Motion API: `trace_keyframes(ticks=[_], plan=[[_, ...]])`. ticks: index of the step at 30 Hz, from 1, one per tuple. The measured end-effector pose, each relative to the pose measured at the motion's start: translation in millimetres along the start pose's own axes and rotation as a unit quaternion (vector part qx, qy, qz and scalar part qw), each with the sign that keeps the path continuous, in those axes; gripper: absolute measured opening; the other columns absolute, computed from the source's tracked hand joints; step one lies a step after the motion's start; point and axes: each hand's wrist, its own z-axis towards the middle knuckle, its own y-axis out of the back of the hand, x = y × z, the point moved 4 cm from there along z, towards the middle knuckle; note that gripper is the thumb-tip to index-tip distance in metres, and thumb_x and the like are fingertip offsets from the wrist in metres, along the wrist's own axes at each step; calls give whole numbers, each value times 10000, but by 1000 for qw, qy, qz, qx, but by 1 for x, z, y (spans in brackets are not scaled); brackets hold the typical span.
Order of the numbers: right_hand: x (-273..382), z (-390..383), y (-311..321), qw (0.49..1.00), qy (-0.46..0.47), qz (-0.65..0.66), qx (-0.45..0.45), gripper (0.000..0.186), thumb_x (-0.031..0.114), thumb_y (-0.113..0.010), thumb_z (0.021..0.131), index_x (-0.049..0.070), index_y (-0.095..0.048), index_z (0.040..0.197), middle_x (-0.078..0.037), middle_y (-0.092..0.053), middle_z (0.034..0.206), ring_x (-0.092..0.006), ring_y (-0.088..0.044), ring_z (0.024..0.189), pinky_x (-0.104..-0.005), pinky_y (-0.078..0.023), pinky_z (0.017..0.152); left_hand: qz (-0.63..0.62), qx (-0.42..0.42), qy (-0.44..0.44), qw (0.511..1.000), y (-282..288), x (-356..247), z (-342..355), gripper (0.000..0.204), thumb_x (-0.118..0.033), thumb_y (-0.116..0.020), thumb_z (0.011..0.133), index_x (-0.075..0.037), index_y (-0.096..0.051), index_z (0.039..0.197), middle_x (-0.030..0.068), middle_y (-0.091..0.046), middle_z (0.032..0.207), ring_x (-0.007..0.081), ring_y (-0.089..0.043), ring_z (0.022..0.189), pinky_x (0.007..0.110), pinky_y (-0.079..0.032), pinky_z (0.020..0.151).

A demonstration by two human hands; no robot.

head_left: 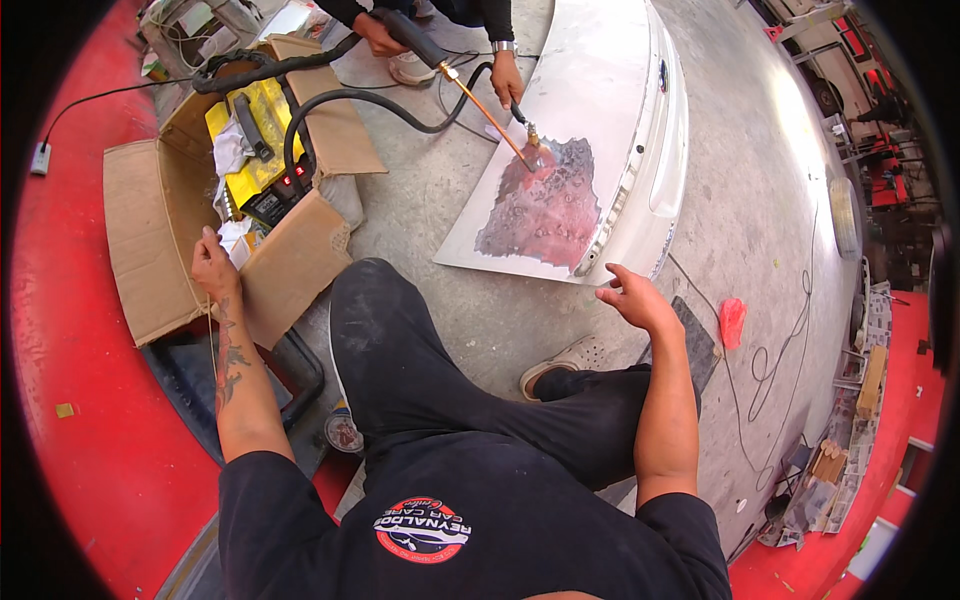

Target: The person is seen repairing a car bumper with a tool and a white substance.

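My left hand (214, 270) is closed beside the open cardboard box (140, 220), at its near side. A thin tan rod or wire (211, 335) runs down from it; what the fingers grip is unclear. My right hand (640, 300) is empty, fingers apart, by the near corner of a white car body panel (610, 70). A rough grey and reddish bare patch (545, 215) covers part of that panel. Across from me another person's hands work over it: one holds a black-handled torch (415, 40) with a long copper tube, the other a black cable-fed tool (520, 112) with a brass end.
Inside the box sits a yellow and black machine (262, 140) with a red display. Thick black hoses (385, 98) arch from it toward the other person. A black tray (290, 365) and a round can (343, 430) lie near my leg. A red plastic bag (733, 322) and loose cable (765, 375) lie right.
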Motion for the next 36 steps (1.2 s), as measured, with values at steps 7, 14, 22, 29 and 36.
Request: trace_keyframes(ticks=[7,14,22,29,36], plan=[[2,-1,0,1000,-1,0,1,587,331,-632,827,8,-453,1283,-239,-589,1124,-359,-557,1077,-401,-439,902,1,4,2,1000,0,1,1,465,-422,-532,901,14,-646,788,23,-494,563,112,-459,560,285,-388,548],[2,-2,1,1000,1,-5,0,586,334,-630,829,5,-454,1281,-237,-594,1114,-356,-556,1079,-403,-436,906,13,10,3,1000,-2,3,2,465,-420,-522,907,15,-649,803,37,-509,569,124,-472,567,293,-400,563],[27,-3,-29,993,62,-97,-21,479,287,-644,803,51,-519,1201,-198,-610,1034,-347,-590,968,-421,-470,817,36,28,33,998,-2,-5,-4,472,-420,-511,911,23,-644,819,86,-577,645,157,-516,629,310,-423,618],[93,41,-106,963,132,-229,-56,454,152,-608,769,-13,-482,1173,-173,-647,842,-322,-649,756,-426,-515,631,32,30,31,999,-4,1,1,468,-408,-503,918,30,-639,825,120,-630,722,178,-560,693,318,-444,674],[130,94,-144,974,41,-219,-24,615,159,-486,810,-132,-299,1319,-227,-657,870,-350,-661,764,-439,-522,655,30,33,19,999,-5,-3,-1,452,-396,-513,915,29,-641,832,118,-635,727,177,-566,693,317,-446,670]])
